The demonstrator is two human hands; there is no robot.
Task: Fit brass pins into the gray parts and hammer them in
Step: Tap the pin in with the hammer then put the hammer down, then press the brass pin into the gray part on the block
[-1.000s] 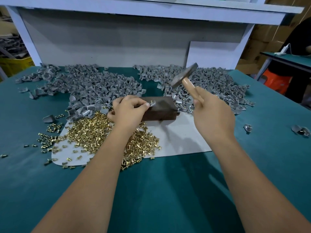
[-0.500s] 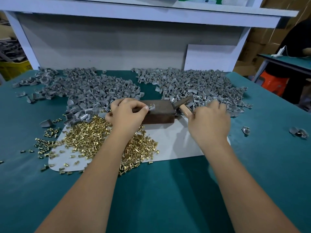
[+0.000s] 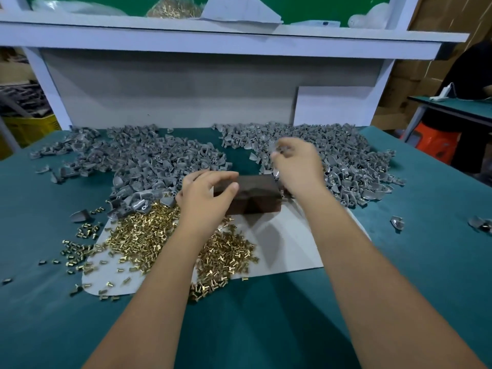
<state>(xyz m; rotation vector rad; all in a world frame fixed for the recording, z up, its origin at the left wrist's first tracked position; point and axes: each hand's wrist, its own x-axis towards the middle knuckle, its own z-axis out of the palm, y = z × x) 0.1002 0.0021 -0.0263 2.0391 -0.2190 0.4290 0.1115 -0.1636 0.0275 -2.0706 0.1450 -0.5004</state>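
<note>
1. Between strikes, I judge: right hand (image 3: 298, 166) blurred over the loose gray plastic parts pile (image 3: 346, 161) at 1 o'clock; grip state can't be told.
2. Left hand (image 3: 206, 194) rests on the dark wooden block (image 3: 253, 198), fingers relaxed, holding nothing.
3. Heap of small brass pins (image 3: 149, 233) at 8 o'clock.
4. Next: seat part on block, pick pin.

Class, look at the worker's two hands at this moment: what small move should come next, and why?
Probably the left hand should reach to the loose brass pins for a fresh one: it rests on the dark brown wooden block, seemingly empty, while the blurred right hand is over the right-hand heap of gray parts.
</note>
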